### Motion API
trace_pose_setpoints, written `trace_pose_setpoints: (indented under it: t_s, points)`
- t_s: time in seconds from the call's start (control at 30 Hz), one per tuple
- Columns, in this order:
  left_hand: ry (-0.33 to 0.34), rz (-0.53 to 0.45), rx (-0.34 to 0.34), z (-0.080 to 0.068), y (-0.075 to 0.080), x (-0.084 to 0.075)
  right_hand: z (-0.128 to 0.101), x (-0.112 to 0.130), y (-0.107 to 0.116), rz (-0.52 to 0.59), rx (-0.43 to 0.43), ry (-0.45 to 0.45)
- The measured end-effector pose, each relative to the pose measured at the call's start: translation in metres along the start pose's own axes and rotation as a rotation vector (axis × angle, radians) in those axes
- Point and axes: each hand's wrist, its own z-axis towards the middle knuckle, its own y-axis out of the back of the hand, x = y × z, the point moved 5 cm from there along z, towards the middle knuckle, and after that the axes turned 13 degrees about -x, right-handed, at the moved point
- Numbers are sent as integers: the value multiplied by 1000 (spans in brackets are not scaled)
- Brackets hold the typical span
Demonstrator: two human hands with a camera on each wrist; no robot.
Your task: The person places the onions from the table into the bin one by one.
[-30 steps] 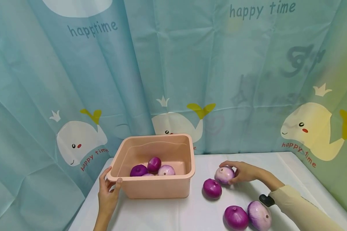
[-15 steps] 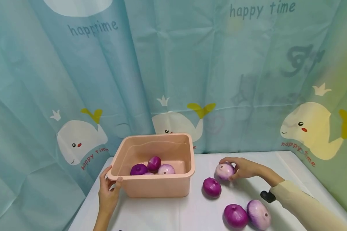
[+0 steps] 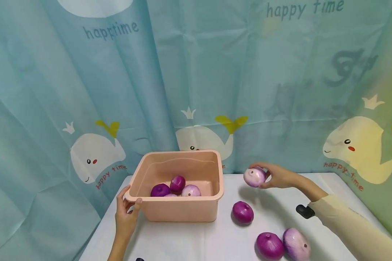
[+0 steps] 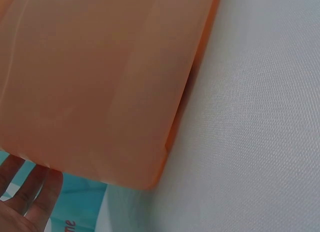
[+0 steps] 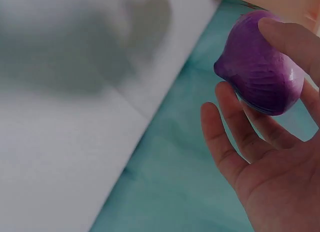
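Observation:
My right hand (image 3: 277, 175) holds a pale purple onion (image 3: 254, 177) up off the table, its shadow falling on the cloth below. In the right wrist view the thumb and fingers pinch the onion (image 5: 262, 64), whose pointed end faces away from the palm. A pink plastic bin (image 3: 179, 210) stands at the left, and my left hand (image 3: 126, 214) grips its near left corner, thumb at the front of the rim. Inside the bin lie several onions, among them a dark purple onion (image 3: 160, 190) and a pale onion (image 3: 191, 190).
A magenta onion (image 3: 243, 212) sits on the white table (image 3: 179, 243) right of the bin. Nearer the front edge, another magenta onion (image 3: 269, 245) lies against a pale onion (image 3: 296, 244). Behind the table hangs a blue-green curtain (image 3: 202, 72) printed with whales.
The right hand has raised the pale onion from the table, beside the magenta one. The left hand keeps its grip on the bin's corner. The head view has shifted slightly.

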Motion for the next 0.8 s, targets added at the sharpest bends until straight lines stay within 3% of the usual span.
trace_pose_setpoints:
  t_s: [0.17, 0.43, 0.8]
  points:
    - [-7, 11, -6, -1, 1, 3, 9, 10, 10, -5, -29, -21]
    - [-41, -56, -17, -1, -4, 3, 19, 14, 21, -41, -69, -26]
    - [-36, -3, -19, -2, -2, 4, 47, 36, 25, -72, -91, 9]
